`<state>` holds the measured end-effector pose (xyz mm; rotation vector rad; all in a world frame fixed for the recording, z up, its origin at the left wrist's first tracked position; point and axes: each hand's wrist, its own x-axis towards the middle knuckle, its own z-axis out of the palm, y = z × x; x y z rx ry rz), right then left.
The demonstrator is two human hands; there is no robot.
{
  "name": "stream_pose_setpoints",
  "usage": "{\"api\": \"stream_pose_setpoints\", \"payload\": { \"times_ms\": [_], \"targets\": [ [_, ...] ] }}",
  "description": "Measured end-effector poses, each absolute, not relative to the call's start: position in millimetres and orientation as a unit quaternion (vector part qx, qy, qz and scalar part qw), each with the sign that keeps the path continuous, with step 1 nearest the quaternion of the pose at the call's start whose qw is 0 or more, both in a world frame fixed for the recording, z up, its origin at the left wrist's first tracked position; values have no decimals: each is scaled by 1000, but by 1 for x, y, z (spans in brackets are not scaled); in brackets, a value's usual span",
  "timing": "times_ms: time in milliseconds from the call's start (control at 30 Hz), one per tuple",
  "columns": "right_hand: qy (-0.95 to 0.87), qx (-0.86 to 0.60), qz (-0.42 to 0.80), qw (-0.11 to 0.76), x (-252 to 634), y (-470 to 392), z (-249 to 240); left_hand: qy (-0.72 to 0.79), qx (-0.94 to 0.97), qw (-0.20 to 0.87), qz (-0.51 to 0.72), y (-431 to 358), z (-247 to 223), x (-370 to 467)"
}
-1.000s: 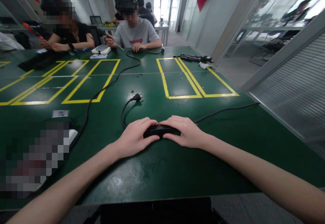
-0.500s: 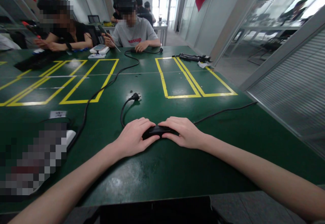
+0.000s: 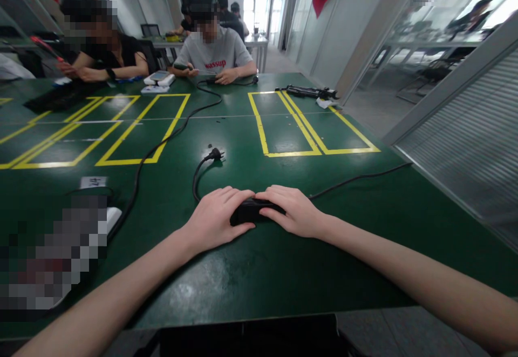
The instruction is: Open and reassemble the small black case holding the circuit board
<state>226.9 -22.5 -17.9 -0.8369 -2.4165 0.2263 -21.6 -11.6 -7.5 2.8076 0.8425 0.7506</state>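
Between my hands, on the green table (image 3: 283, 270), is a black power adapter (image 3: 247, 214), a long box with a cord at each end. My left hand (image 3: 216, 214) wraps round its left end, fingers over the top and thumb along the near side. Around the right end my right hand (image 3: 293, 211) is closed in the same way. Both hands hide much of the box. From the left a short cord curves up to a black plug (image 3: 216, 155) with bare prongs. A thinner cable (image 3: 360, 175) runs off to the right.
At left lie a blurred-out white-edged object (image 3: 113, 217), a paper label (image 3: 94, 182) and a thick black cable (image 3: 137, 176). Yellow tape outlines (image 3: 291, 153) mark the tabletop. A folded black stand (image 3: 307, 92) lies far right. Two people (image 3: 218, 49) sit opposite, handling things.
The adapter has tilted in my hands, so more of its near side shows; my left thumb has dropped slightly. Across the table, a co-worker's hand has lowered the long tool it holds.
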Motion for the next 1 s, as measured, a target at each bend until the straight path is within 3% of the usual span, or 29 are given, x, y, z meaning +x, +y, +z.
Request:
{"api": "stream_pose_setpoints", "payload": {
  "times_ms": [233,467,633,833,1000],
  "targets": [
    [-913,-307,61,263,229,-24,-13,207,942,0,265,-13,-8,-22],
    [-962,-207,-73,163,234,-19,-8,242,921,76,297,-11,-11,-21],
    [-965,-220,-27,143,233,-19,-11,267,925,85,256,-8,-10,-21],
    [-886,-340,105,297,254,1,-16,269,916,34,294,-8,-2,-23],
    [-715,-538,85,439,300,36,-3,235,924,46,298,-11,-3,-23]
  ]
}}
